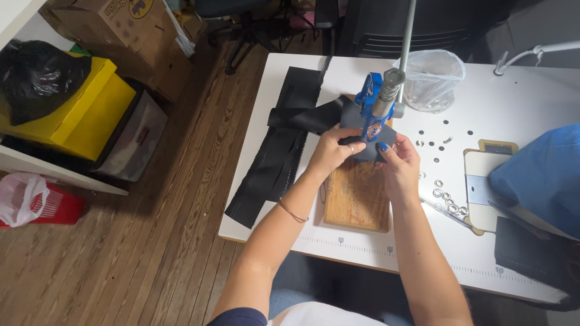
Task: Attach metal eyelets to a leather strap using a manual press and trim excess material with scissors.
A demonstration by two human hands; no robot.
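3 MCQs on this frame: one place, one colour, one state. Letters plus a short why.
1. Where does the press stand?
A. on the wooden board
B. on the floor
C. on the yellow box

2. What colour is the press frame?
A. red
B. blue
C. green

3. What are the hands doing?
A. resting flat on the table
B. both holding the black fabric at the press
C. lifting the plastic bag

A: its base sits on the wooden board on the white table.
B: the frame is blue.
B: left hand and right hand pinch the black fabric under the press head.
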